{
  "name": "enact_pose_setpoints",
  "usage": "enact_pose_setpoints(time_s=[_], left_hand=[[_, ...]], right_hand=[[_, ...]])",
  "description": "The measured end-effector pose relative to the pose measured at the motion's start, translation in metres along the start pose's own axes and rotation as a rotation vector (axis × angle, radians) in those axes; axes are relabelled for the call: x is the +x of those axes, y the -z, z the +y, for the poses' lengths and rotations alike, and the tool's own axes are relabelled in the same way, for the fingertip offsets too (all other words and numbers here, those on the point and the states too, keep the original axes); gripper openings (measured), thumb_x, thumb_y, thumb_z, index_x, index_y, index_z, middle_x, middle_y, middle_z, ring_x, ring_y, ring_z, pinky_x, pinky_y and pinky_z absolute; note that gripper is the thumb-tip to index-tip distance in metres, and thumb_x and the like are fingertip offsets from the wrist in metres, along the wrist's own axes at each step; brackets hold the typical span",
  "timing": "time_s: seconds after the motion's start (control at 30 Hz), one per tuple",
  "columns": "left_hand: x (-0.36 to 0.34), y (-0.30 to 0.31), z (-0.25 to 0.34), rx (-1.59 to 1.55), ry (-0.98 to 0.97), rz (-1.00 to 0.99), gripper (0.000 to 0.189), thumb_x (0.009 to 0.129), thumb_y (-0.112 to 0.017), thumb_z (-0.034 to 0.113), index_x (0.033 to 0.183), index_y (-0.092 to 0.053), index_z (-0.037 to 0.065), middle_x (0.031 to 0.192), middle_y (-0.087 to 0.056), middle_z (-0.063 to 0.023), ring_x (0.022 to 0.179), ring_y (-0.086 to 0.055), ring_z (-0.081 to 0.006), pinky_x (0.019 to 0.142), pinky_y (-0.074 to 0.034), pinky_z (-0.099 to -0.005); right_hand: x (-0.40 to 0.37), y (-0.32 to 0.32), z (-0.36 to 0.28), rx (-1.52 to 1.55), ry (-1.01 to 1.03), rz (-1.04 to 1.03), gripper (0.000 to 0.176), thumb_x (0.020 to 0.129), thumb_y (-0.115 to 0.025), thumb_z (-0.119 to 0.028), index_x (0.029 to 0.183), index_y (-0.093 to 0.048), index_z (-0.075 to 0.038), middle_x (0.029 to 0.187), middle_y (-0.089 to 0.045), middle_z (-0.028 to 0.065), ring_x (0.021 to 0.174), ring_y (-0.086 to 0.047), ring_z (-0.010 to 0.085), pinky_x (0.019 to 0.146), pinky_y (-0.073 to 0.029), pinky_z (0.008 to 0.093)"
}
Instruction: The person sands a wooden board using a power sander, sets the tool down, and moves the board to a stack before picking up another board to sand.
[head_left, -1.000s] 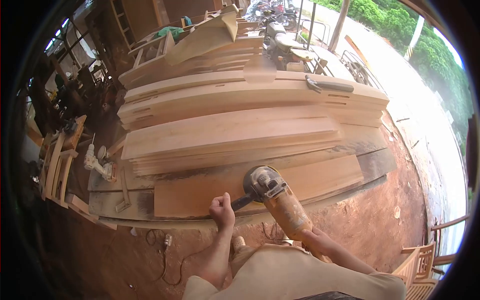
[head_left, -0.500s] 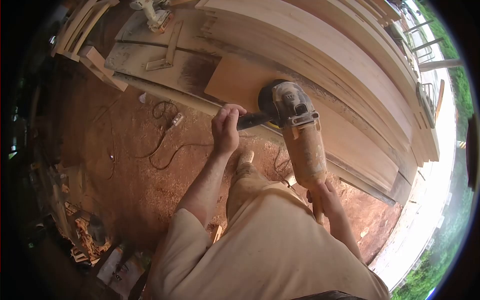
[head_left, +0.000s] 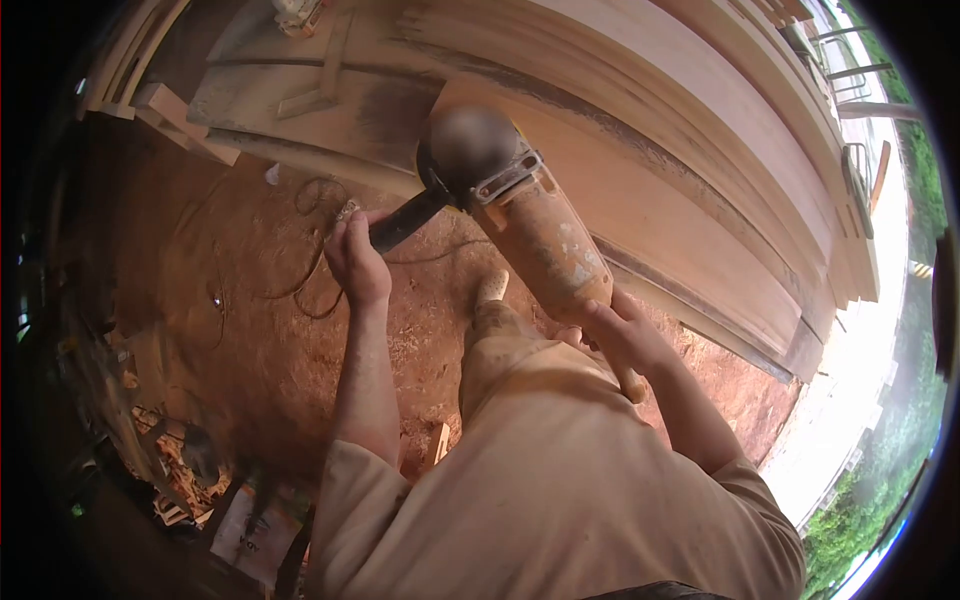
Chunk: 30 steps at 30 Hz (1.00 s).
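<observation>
A large, dust-covered angle grinder (head_left: pixel 545 235) is over the near edge of the wooden boards, its head blurred and tilted toward the upper left. My left hand (head_left: pixel 358 262) is closed on the end of its black side handle (head_left: pixel 408 220). Around the rear of the body, my right hand (head_left: pixel 628 335) is wrapped, close to my shirt. Beneath and beyond the head lies a flat wooden board (head_left: pixel 590 170). The disc side faces away and its surface is hidden.
Long planks (head_left: pixel 680 110) are stacked along the far side. A wooden frame piece (head_left: pixel 310 100) lies on the dusty bench, with a cordless tool (head_left: pixel 298 15) behind it. A cable (head_left: pixel 325 290) trails over the reddish floor (head_left: pixel 260 350). Wood offcuts (head_left: pixel 190 470) are at lower left.
The grinder has swung left and come closer toward me, with its head turned toward the upper left. Both hands moved with it, still gripping; my left hand went left, my right hand rose.
</observation>
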<state>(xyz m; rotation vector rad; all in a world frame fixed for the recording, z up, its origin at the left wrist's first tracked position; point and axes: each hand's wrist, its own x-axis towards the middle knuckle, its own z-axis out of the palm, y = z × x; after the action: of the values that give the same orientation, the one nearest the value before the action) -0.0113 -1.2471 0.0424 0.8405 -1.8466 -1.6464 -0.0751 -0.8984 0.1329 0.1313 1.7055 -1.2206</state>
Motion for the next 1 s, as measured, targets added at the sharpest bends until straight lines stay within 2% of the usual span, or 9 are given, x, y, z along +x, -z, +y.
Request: enact_pose_setpoints(time_s=[0.07, 0.13, 0.2, 0.27, 0.3, 0.33, 0.43, 0.67, 1.0], left_hand=[[0.006, 0.011, -0.011, 0.123, 0.011, 0.115, 0.040, 0.103, -0.049, 0.024, 0.091, -0.073, -0.004, 0.087, -0.073, -0.0096, 0.083, -0.066, -0.0181, 0.079, -0.050, -0.0341], [0.009, 0.011, 0.000, 0.096, 0.030, 0.080, 0.041, 0.104, -0.049, 0.026, 0.091, -0.073, -0.004, 0.086, -0.072, -0.0082, 0.082, -0.065, -0.0168, 0.078, -0.050, -0.0329], [0.006, 0.005, -0.001, 0.066, 0.054, 0.035, 0.043, 0.105, -0.049, 0.028, 0.091, -0.074, -0.004, 0.085, -0.072, -0.0069, 0.081, -0.064, -0.0155, 0.076, -0.049, -0.0317], [0.004, 0.007, -0.005, 0.086, 0.018, -0.067, 0.040, 0.106, -0.057, 0.031, 0.092, -0.074, -0.003, 0.079, -0.069, -0.0031, 0.075, -0.061, -0.0118, 0.071, -0.047, -0.0281], [-0.001, 0.010, -0.007, 0.196, -0.034, -0.179, 0.037, 0.099, -0.073, 0.034, 0.092, -0.075, -0.002, 0.074, -0.066, 0.0005, 0.070, -0.058, -0.0083, 0.065, -0.045, -0.0254], [-0.008, 0.005, 0.005, 0.202, -0.034, -0.191, 0.037, 0.099, -0.073, 0.034, 0.092, -0.075, -0.002, 0.074, -0.066, 0.0005, 0.070, -0.058, -0.0083, 0.065, -0.045, -0.0254], [-0.037, -0.017, 0.035, 0.421, 0.099, -0.312, 0.041, 0.086, -0.088, 0.038, 0.089, -0.077, -0.001, 0.070, -0.066, 0.0020, 0.066, -0.056, -0.0072, 0.060, -0.045, -0.0258], [-0.055, -0.056, 0.055, 0.491, 0.227, -0.482, 0.048, 0.085, -0.087, 0.043, 0.087, -0.078, -0.004, 0.067, -0.067, -0.0024, 0.061, -0.058, -0.0102, 0.058, -0.047, -0.0295], [-0.097, -0.123, 0.075, 0.584, 0.180, -0.733, 0.056, 0.083, -0.085, 0.053, 0.076, -0.075, -0.002, 0.060, -0.067, -0.0092, 0.055, -0.062, -0.0171, 0.056, -0.049, -0.0362]], right_hand=[[0.011, -0.005, 0.000, -0.028, -0.020, -0.010, 0.069, 0.100, -0.064, -0.050, 0.145, -0.046, 0.000, 0.106, -0.064, 0.0075, 0.090, -0.061, 0.0140, 0.079, -0.053, 0.0317], [0.019, -0.005, 0.011, -0.038, 0.090, -0.018, 0.073, 0.099, -0.064, -0.054, 0.144, -0.046, -0.001, 0.105, -0.064, 0.0087, 0.089, -0.061, 0.0139, 0.078, -0.053, 0.0315], [0.012, 0.003, 0.014, -0.052, -0.046, -0.014, 0.074, 0.098, -0.065, -0.055, 0.145, -0.045, -0.001, 0.103, -0.062, 0.0079, 0.088, -0.060, 0.0136, 0.077, -0.053, 0.0314], [0.002, 0.004, 0.012, -0.002, -0.003, -0.022, 0.077, 0.098, -0.065, -0.054, 0.149, -0.041, -0.001, 0.103, -0.061, 0.0071, 0.087, -0.060, 0.0136, 0.077, -0.053, 0.0318], [-0.003, 0.007, 0.016, 0.013, -0.007, -0.013, 0.077, 0.098, -0.065, -0.054, 0.149, -0.041, -0.001, 0.103, -0.061, 0.0071, 0.087, -0.060, 0.0136, 0.077, -0.053, 0.0318], [-0.012, 0.013, 0.023, 0.029, -0.010, -0.011, 0.077, 0.099, -0.065, -0.051, 0.151, -0.038, -0.001, 0.103, -0.060, 0.0065, 0.088, -0.060, 0.0135, 0.077, -0.053, 0.0319], [-0.036, 0.023, 0.048, 0.076, -0.029, 0.009, 0.076, 0.100, -0.064, -0.046, 0.155, -0.035, -0.002, 0.106, -0.060, 0.0059, 0.088, -0.059, 0.0132, 0.078, -0.053, 0.0323], [-0.070, 0.033, 0.098, 0.259, 0.081, 0.119, 0.072, 0.100, -0.064, -0.037, 0.155, -0.035, -0.001, 0.126, -0.060, 0.0086, 0.095, -0.058, 0.0129, 0.082, -0.053, 0.0317], [-0.133, 0.061, 0.161, 0.367, -0.044, 0.226, 0.080, 0.097, -0.067, -0.041, 0.157, -0.033, -0.002, 0.129, -0.059, 0.0080, 0.099, -0.058, 0.0135, 0.083, -0.052, 0.0315]])
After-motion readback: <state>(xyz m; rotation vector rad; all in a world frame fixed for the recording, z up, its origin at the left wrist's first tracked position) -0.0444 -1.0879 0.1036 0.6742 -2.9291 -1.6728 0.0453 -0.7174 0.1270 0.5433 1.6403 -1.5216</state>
